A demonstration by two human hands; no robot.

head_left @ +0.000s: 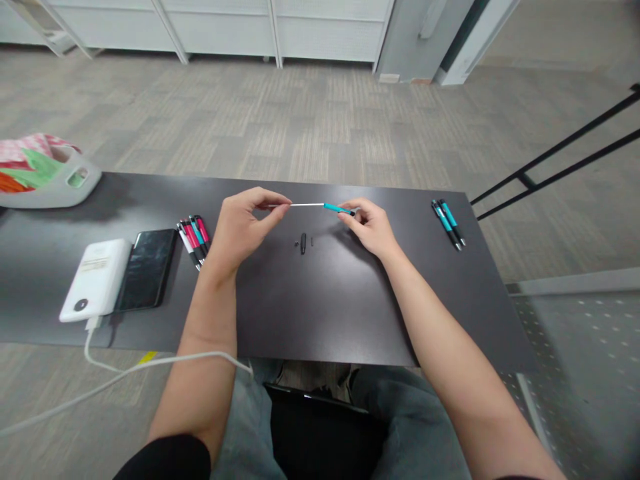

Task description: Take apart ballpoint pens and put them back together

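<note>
- Dark tabletop (320, 313).
- Right hand (371, 227), above the tabletop, grip pinched on a turquoise barrel (334, 207).
- Left hand (245, 223), also above it, grip pinched on a thin white rod (307, 205) meeting the barrel's end.
- Rod best kept in line, unforced.

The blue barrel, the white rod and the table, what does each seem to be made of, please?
Blue barrel: probably plastic, smooth-looking, given its even, vivid colour.
White rod: likely plastic too, being uniformly pale; too thin here to judge its finish.
Table: perhaps laminate or painted metal, satin-finished, as its dark surface shows only a soft, blurred sheen.
</note>
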